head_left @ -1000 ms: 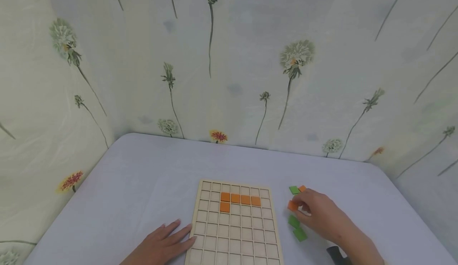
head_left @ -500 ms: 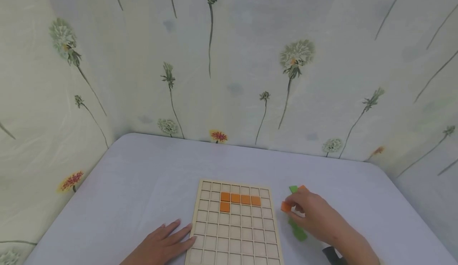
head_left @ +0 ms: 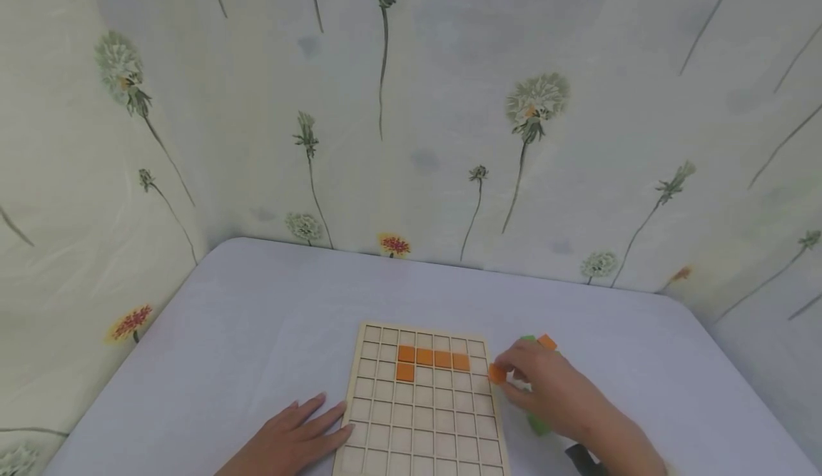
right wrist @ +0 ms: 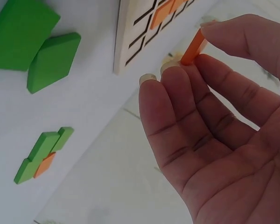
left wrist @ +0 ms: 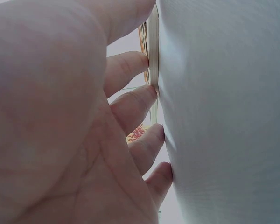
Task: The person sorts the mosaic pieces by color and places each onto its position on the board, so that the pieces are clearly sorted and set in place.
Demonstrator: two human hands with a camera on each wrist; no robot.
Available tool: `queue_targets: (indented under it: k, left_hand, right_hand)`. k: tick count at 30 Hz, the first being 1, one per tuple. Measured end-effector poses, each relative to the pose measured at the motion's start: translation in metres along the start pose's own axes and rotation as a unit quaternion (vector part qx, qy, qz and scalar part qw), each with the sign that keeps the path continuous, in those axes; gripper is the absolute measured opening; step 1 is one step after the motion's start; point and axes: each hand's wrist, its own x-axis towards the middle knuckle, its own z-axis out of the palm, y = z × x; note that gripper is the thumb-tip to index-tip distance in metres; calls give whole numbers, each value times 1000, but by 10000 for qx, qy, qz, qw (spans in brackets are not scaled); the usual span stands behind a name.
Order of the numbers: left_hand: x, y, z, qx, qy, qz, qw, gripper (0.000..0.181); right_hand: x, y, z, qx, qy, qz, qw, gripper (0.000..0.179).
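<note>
A pale wooden grid board [head_left: 422,417] lies on the table, with several orange square tiles [head_left: 424,357] seated in its upper cells: a row, and one below the row's left end. My right hand [head_left: 554,383] pinches another orange tile [right wrist: 194,47] between thumb and fingers, at the board's right edge in the head view. My left hand [head_left: 292,437] lies flat with spread fingers, fingertips at the board's left edge. In the left wrist view, its fingers [left wrist: 133,105] reach along the board's side [left wrist: 152,51] and the table surface.
Green tiles [right wrist: 53,60] lie on the table right of the board. Farther off, more green tiles [right wrist: 43,148] lie with an orange tile [head_left: 547,342]. Flower-patterned fabric [head_left: 449,105] rises behind the white table [head_left: 289,305].
My right hand has moved left with the pinched orange tile, from among the loose tiles to the board's right edge. My left hand stays in place.
</note>
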Motion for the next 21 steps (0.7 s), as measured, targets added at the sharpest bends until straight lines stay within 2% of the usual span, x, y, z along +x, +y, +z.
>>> queue_targets:
  k: [9, 15, 21]
  left_hand:
    - [-1, 3, -4, -146, -88, -83, 9998, 80]
    - [-1, 3, -5, -209, -201, -144, 9995, 81]
    - [-2, 1, -3, 80, -6, 41, 10000, 80]
  right_hand:
    - [5, -4, 5, 80, 77, -276, 9996, 21]
    - [9, -9, 11, 209, 32, -82, 9997, 24]
    - [13, -14, 16, 197, 113, -273, 9994, 21]
